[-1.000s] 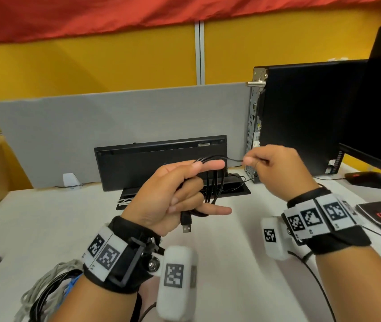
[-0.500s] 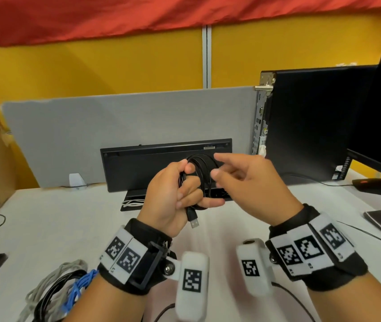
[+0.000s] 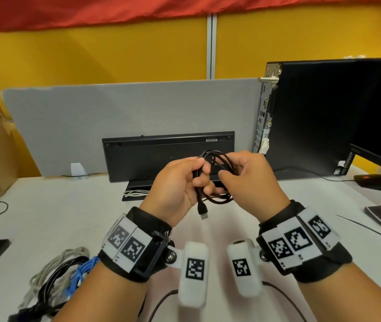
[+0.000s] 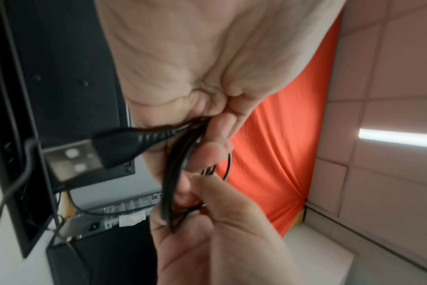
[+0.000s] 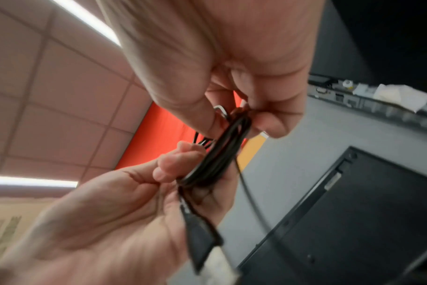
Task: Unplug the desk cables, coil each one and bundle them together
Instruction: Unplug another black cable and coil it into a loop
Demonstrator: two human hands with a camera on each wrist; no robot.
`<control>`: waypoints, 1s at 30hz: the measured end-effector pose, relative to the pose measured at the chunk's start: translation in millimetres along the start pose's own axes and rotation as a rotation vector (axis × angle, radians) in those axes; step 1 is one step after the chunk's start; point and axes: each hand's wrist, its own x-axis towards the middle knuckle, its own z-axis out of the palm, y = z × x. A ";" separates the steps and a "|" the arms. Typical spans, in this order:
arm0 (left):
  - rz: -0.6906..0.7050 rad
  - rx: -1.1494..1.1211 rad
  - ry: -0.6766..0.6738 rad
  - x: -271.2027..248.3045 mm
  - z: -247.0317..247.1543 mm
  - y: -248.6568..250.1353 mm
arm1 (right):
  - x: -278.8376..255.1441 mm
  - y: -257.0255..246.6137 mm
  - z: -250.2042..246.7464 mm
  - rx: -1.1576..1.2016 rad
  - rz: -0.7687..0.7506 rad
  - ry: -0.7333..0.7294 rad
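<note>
Both hands hold the coiled black cable (image 3: 217, 180) above the desk (image 3: 69, 205): left hand (image 3: 175, 184) fingers curl around the loops, right hand (image 3: 252, 177) pinches them; the USB plug (image 3: 203, 209) hangs down.

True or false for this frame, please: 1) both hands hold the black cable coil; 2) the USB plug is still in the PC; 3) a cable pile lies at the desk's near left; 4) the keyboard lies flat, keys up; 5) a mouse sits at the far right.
1) True: left hand and right hand both grip the coil.
2) False: the USB plug dangles free below the left hand.
3) True: cable pile.
4) False: the keyboard stands on edge, underside showing.
5) True: mouse.
</note>
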 end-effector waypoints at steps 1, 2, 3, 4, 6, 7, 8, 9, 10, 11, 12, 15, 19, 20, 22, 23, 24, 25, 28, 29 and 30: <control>-0.001 0.006 0.013 -0.2 1.1 -0.2 | 1.0 1.7 -0.5 -0.083 -0.015 0.020; -0.002 0.011 0.024 -0.3 2.0 -0.3 | 1.8 3.4 -0.7 -0.156 -0.028 0.030; -0.001 0.014 0.034 -0.8 2.9 -0.3 | 2.4 5.4 -0.5 -0.200 -0.035 0.028; 0.003 0.017 0.039 -1.0 3.6 0.0 | 2.2 6.4 0.3 -0.221 -0.038 0.012; 0.012 0.034 0.041 -2.3 4.2 2.0 | 2.3 6.4 1.2 -0.261 -0.071 -0.033; 0.015 0.051 0.043 -3.1 4.6 3.3 | 2.1 5.7 1.1 -0.274 -0.092 -0.050; 0.017 0.071 0.044 -3.8 4.7 4.5 | 2.4 6.0 0.9 -0.266 -0.106 -0.057; 0.019 0.086 0.043 -4.4 4.5 5.4 | 2.5 6.2 0.5 -0.236 -0.113 -0.058; 0.021 0.091 0.040 -4.7 3.9 6.2 | 2.5 5.8 0.4 -0.193 -0.115 -0.061; 0.023 0.085 0.036 -5.1 3.2 6.9 | 2.0 5.3 0.8 -0.138 -0.118 -0.069; 0.023 0.071 0.029 -5.2 2.7 7.5 | 1.3 4.8 1.6 -0.079 -0.122 -0.077; 0.011 0.013 -0.009 -4.8 4.0 7.2 | 0.4 5.0 4.7 0.104 -0.106 -0.062; 0.004 -0.016 -0.031 -4.7 6.8 5.3 | -1.2 7.7 7.0 0.154 -0.155 -0.031; 0.004 -0.018 -0.030 -4.7 7.0 5.6 | -1.0 7.7 6.3 0.112 -0.194 -0.021; 0.003 -0.020 -0.035 -5.1 6.4 6.9 | 0.8 7.4 3.9 -0.034 -0.284 0.033; 0.001 -0.017 -0.041 -5.2 5.7 7.4 | 1.6 7.1 2.3 -0.119 -0.328 0.072; -0.006 -0.017 -0.045 -5.4 4.7 7.8 | 2.1 6.9 0.4 -0.207 -0.379 0.111; -0.017 -0.024 -0.046 -5.4 3.7 7.8 | 2.0 6.3 -1.4 -0.291 -0.433 0.153; -0.057 -0.064 -0.025 -4.1 2.1 5.3 | 1.4 5.3 -7.8 -0.441 -0.580 0.240; -0.065 -0.058 -0.016 -3.4 2.1 4.0 | 1.1 5.8 -8.9 -0.483 -0.631 0.258; -0.068 -0.045 -0.010 -2.8 2.1 3.1 | 0.9 6.7 -9.4 -0.520 -0.691 0.260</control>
